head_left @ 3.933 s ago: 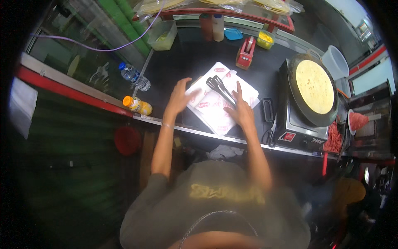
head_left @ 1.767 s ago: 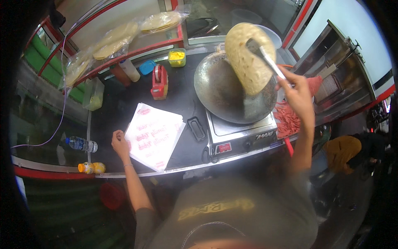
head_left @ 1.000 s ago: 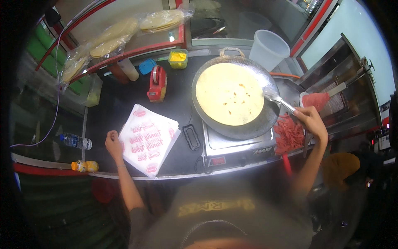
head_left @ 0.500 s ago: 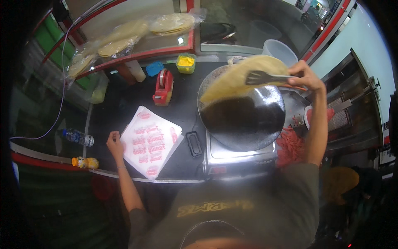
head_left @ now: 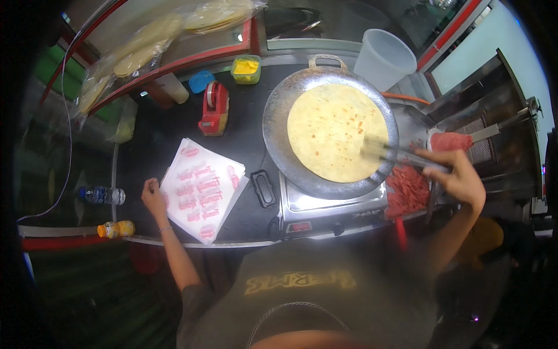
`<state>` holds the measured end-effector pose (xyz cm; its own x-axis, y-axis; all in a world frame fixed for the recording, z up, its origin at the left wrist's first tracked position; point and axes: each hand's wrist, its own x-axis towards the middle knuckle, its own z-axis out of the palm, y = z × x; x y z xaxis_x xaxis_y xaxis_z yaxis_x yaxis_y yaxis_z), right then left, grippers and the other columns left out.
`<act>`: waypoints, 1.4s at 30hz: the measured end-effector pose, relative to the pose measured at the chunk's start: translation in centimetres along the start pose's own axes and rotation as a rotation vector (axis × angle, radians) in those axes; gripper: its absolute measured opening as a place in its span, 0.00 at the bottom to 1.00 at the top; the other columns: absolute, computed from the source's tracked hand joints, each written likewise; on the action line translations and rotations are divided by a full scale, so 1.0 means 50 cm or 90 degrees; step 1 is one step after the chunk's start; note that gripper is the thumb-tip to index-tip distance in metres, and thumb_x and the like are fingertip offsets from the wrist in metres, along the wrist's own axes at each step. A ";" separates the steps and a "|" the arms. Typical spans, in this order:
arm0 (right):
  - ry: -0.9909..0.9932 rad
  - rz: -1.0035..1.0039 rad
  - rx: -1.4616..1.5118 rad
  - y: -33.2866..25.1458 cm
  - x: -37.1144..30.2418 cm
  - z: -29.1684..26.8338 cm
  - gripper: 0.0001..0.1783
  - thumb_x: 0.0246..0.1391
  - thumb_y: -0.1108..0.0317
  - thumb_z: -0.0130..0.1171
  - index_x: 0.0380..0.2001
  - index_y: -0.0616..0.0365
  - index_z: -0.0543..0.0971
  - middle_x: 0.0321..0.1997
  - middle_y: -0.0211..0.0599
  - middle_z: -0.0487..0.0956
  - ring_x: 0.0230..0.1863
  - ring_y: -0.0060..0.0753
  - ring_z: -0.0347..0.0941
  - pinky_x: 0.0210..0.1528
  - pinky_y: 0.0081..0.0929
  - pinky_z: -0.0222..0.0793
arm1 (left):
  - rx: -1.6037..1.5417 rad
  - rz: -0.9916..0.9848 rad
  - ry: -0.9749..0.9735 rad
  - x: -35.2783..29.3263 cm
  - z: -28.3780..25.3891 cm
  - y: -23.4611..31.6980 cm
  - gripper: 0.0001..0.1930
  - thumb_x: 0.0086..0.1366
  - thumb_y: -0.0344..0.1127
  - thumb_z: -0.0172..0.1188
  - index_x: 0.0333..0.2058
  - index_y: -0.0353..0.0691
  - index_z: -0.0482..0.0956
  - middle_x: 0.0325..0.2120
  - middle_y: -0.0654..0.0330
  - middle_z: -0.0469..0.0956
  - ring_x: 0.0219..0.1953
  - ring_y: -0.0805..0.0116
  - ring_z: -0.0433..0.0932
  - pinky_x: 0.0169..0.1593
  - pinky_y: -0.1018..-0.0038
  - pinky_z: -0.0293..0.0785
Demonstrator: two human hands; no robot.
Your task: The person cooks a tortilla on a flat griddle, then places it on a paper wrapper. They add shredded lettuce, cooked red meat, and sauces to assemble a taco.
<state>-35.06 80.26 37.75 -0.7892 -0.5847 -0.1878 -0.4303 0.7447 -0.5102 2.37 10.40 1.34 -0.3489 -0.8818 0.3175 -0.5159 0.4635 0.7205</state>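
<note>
The paper (head_left: 200,192) is brightly lit and the stove (head_left: 317,208) glints; below, it is dim. The tongs (head_left: 379,150) are blurred, the bench (head_left: 244,125) looks bowed, the corners black.

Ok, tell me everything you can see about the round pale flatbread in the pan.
The round, pale yellow flatbread is thin, with small browned spots scattered over its upper face. It lies flat in the dark, round metal pan, whose surface shows all around it. The blurred grey tongs in the right hand overlap its right side; whether they touch it, I cannot tell.
</note>
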 end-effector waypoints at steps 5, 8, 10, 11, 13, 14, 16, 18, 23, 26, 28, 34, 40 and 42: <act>0.027 0.052 0.011 0.031 -0.043 0.056 0.26 0.60 0.79 0.72 0.63 0.67 0.86 0.52 0.48 0.93 0.52 0.22 0.81 0.61 0.31 0.76 | -0.055 -0.010 0.013 0.000 0.003 -0.001 0.10 0.76 0.35 0.66 0.45 0.34 0.89 0.33 0.53 0.90 0.36 0.63 0.87 0.45 0.65 0.80; 0.126 0.004 0.117 0.050 -0.072 0.097 0.26 0.63 0.72 0.75 0.63 0.68 0.87 0.60 0.50 0.91 0.60 0.35 0.84 0.66 0.37 0.75 | -0.012 -0.042 0.008 -0.009 -0.009 0.025 0.08 0.74 0.35 0.68 0.43 0.37 0.90 0.31 0.55 0.89 0.35 0.64 0.87 0.44 0.66 0.81; 0.217 -0.071 0.232 0.063 -0.074 0.150 0.30 0.66 0.66 0.73 0.67 0.71 0.82 0.56 0.47 0.90 0.58 0.40 0.85 0.67 0.39 0.76 | 0.005 -0.012 0.016 -0.012 -0.020 0.047 0.08 0.74 0.34 0.67 0.43 0.38 0.90 0.34 0.53 0.90 0.38 0.60 0.90 0.45 0.63 0.83; 0.271 -0.092 0.298 0.068 -0.072 0.188 0.34 0.67 0.63 0.72 0.71 0.71 0.79 0.52 0.46 0.91 0.57 0.41 0.86 0.68 0.41 0.77 | 0.001 -0.037 0.020 -0.019 -0.022 0.058 0.08 0.73 0.34 0.67 0.43 0.37 0.90 0.36 0.51 0.91 0.40 0.58 0.91 0.46 0.63 0.83; 0.356 -0.137 0.522 0.064 -0.037 0.305 0.32 0.69 0.61 0.70 0.69 0.66 0.77 0.40 0.39 0.86 0.44 0.33 0.85 0.52 0.34 0.80 | -0.001 0.011 0.041 -0.027 -0.030 0.070 0.09 0.72 0.36 0.67 0.43 0.38 0.91 0.36 0.47 0.91 0.41 0.51 0.92 0.48 0.59 0.84; 0.271 -0.106 0.589 0.049 -0.023 0.365 0.30 0.70 0.61 0.69 0.68 0.64 0.76 0.35 0.35 0.84 0.37 0.29 0.83 0.44 0.29 0.81 | 0.007 0.001 0.027 -0.026 -0.033 0.072 0.10 0.72 0.38 0.67 0.42 0.38 0.91 0.36 0.47 0.91 0.41 0.48 0.91 0.48 0.57 0.84; 0.063 -0.031 0.702 -0.008 -0.013 0.474 0.22 0.69 0.64 0.69 0.61 0.59 0.78 0.30 0.26 0.79 0.29 0.19 0.77 0.30 0.21 0.72 | 0.058 -0.001 0.058 -0.028 -0.031 0.068 0.09 0.70 0.38 0.67 0.39 0.40 0.91 0.35 0.48 0.91 0.40 0.50 0.91 0.48 0.57 0.85; -0.020 -0.082 0.525 -0.111 -0.010 0.582 0.16 0.68 0.63 0.71 0.52 0.58 0.83 0.30 0.24 0.80 0.29 0.17 0.75 0.30 0.21 0.68 | 0.000 -0.049 0.021 -0.020 -0.024 0.054 0.09 0.69 0.38 0.68 0.39 0.40 0.92 0.35 0.48 0.91 0.40 0.52 0.91 0.48 0.58 0.85; -0.346 -0.137 0.375 -0.363 -0.014 0.778 0.21 0.71 0.53 0.72 0.45 0.65 0.89 0.32 0.31 0.86 0.36 0.22 0.77 0.40 0.32 0.74 | -0.007 0.015 0.016 -0.011 -0.015 0.018 0.08 0.70 0.38 0.68 0.37 0.42 0.90 0.31 0.54 0.89 0.38 0.52 0.88 0.49 0.56 0.81; -0.317 -0.087 0.392 -0.407 -0.009 0.869 0.23 0.72 0.52 0.71 0.45 0.68 0.88 0.31 0.31 0.85 0.35 0.22 0.74 0.40 0.34 0.73 | -0.012 0.030 0.001 -0.011 -0.021 0.018 0.07 0.71 0.39 0.68 0.36 0.43 0.89 0.31 0.56 0.88 0.40 0.54 0.87 0.51 0.56 0.77; -0.222 -0.051 0.369 -0.405 0.005 0.930 0.23 0.71 0.53 0.71 0.44 0.69 0.88 0.29 0.30 0.83 0.34 0.21 0.72 0.38 0.34 0.71 | -0.023 -0.004 -0.029 -0.011 -0.029 0.024 0.08 0.72 0.39 0.66 0.37 0.44 0.88 0.31 0.58 0.88 0.41 0.55 0.85 0.53 0.55 0.74; 0.076 0.056 0.294 -0.398 0.018 1.056 0.14 0.68 0.62 0.71 0.40 0.66 0.87 0.22 0.30 0.72 0.27 0.21 0.66 0.32 0.35 0.64 | -0.042 -0.013 -0.070 -0.010 -0.061 0.046 0.08 0.73 0.40 0.64 0.38 0.46 0.89 0.32 0.59 0.88 0.42 0.56 0.85 0.54 0.56 0.74; 0.325 -0.209 0.173 -0.407 0.008 1.088 0.11 0.66 0.64 0.71 0.39 0.63 0.86 0.19 0.32 0.65 0.24 0.20 0.60 0.27 0.36 0.59 | -0.085 -0.002 -0.054 -0.016 -0.073 0.050 0.08 0.74 0.40 0.63 0.40 0.46 0.89 0.35 0.60 0.89 0.42 0.58 0.85 0.57 0.58 0.72; 0.252 -0.063 0.219 -0.405 0.012 1.093 0.11 0.65 0.64 0.71 0.40 0.63 0.87 0.18 0.35 0.68 0.22 0.24 0.63 0.28 0.38 0.61 | -0.098 0.017 -0.048 -0.016 -0.071 0.045 0.09 0.74 0.40 0.63 0.41 0.45 0.89 0.35 0.59 0.89 0.42 0.58 0.85 0.58 0.58 0.72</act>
<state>-2.88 47.24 2.12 -0.8853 -0.4321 0.1721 -0.3956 0.5048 -0.7673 4.28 11.86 4.91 -0.4209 -0.8579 0.2948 -0.3819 0.4624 0.8003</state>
